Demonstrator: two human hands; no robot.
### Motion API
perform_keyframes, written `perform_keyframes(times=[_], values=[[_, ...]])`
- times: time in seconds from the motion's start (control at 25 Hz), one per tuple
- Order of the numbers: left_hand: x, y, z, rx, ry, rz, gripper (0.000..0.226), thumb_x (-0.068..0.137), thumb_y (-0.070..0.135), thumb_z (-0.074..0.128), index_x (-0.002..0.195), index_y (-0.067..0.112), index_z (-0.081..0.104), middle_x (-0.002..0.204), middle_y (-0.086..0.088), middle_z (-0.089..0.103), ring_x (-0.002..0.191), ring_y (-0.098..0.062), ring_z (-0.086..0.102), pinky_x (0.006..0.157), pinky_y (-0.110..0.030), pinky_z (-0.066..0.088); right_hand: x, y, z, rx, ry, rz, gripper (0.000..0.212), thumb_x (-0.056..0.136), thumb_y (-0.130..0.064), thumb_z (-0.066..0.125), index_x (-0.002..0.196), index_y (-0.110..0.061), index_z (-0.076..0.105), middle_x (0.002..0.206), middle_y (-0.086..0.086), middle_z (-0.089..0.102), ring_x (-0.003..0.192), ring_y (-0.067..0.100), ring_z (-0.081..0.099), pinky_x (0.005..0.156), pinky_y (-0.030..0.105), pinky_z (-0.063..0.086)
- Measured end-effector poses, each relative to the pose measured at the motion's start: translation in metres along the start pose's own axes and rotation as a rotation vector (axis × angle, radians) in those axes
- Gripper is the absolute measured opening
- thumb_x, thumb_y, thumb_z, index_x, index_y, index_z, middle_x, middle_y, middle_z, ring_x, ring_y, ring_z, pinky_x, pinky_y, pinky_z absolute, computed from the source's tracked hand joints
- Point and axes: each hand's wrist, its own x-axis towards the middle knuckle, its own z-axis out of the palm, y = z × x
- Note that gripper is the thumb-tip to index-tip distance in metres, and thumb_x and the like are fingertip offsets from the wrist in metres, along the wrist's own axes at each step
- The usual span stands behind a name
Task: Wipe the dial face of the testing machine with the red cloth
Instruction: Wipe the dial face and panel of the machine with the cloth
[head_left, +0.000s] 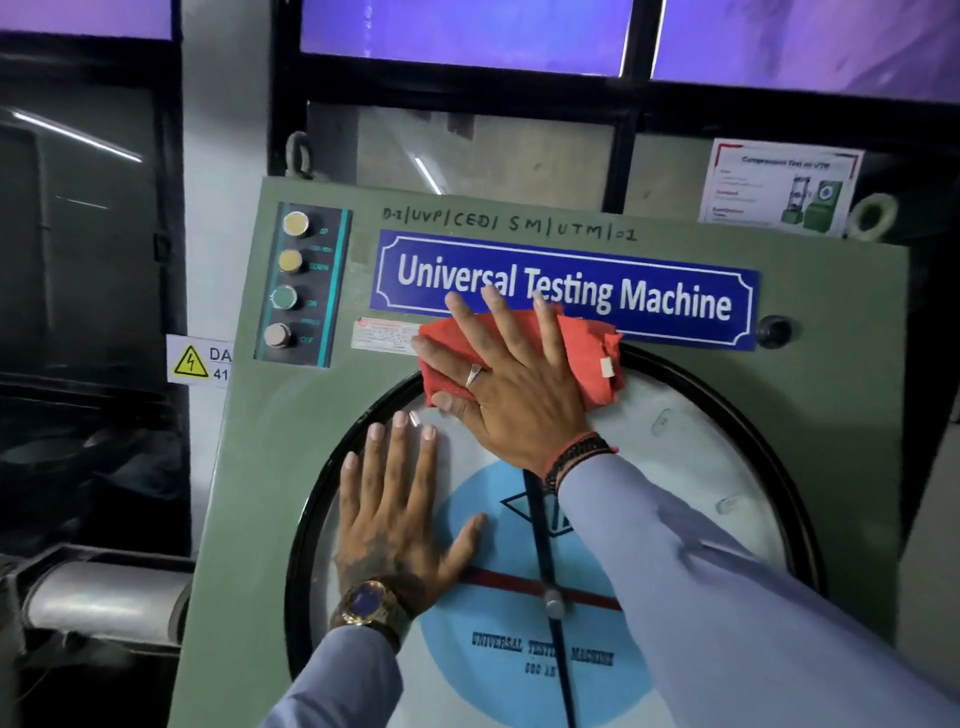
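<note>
— At the top edge of the dial face (675, 467), what's the red cloth (597, 358) like?
— Crumpled, lying partly over the black rim.
— The right hand (498, 384)?
— Fingers spread flat, pressing the cloth down, not clutching it.
— The left hand (400, 509)?
— Open, palm flat on the glass, holding nothing.

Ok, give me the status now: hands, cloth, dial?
Right hand flat on crumpled red cloth, at round glass dial face top rim. Left hand flat on glass. Nothing blocking.
</note>
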Motion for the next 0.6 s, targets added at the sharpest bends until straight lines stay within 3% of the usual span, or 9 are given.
perform_keyframes(times=[0.4,0.6], values=[[0.001,0.002,0.001,0.037,-0.006,-0.026,0.105,0.092,0.079,0.037,0.173,0.013,0.026,0.183,-0.017,0.014,0.170,-0.041,0.012,0.135,-0.066,0.015,-0.124,0.085,-0.032,-0.063,0.069,0.742,0.064,0.111,-0.056,0.035,0.172,-0.037,0.037,0.181,0.007,0.034,0.168,0.038,0.025,0.134,0.066,0.016],[0.002,0.004,-0.007,0.029,-0.029,-0.037,0.104,0.093,0.080,0.037,0.174,0.017,0.023,0.184,-0.015,0.012,0.170,-0.039,0.009,0.136,-0.063,0.012,-0.116,0.074,-0.034,-0.046,0.087,0.849,0.060,0.113,-0.051,0.032,0.171,-0.040,0.037,0.183,0.003,0.028,0.170,0.037,0.018,0.132,0.070,0.013]])
